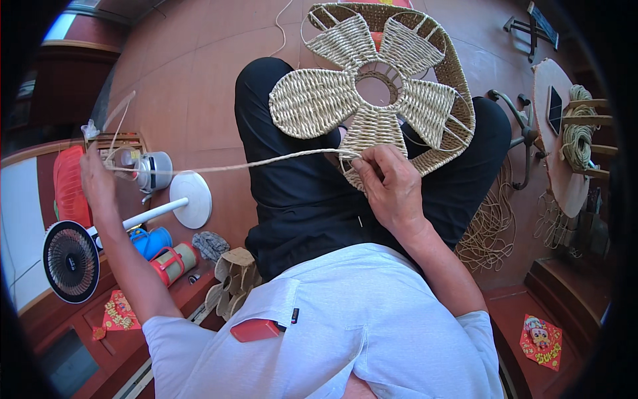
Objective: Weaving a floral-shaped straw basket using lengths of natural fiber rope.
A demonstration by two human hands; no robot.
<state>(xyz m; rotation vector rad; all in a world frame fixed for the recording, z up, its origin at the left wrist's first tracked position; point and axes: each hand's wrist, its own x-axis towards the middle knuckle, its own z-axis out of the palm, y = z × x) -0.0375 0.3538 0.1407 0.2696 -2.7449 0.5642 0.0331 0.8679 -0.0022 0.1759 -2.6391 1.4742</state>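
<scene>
A woven straw-cord piece shaped like a flower (312,103), with several petals around an open ring, rests on my lap. Some petals are filled with weave, while others show bare frame rods. My right hand (391,183) pinches the near petal's lower edge, where a strand of twisted cord (266,163) comes out. That cord runs taut across to my left hand (98,174), stretched far out to the left and closed on it. Beyond the left hand the loose end loops upward, a little blurred. A deep woven basket (458,86) lies behind and under the flower.
On the left stand a desk fan (72,261), a white round base (193,199), a metal kettle (156,171) and flasks (174,263). Loose cord (488,226) lies on the floor at right, near a wooden board (548,143) and a cord coil (579,133).
</scene>
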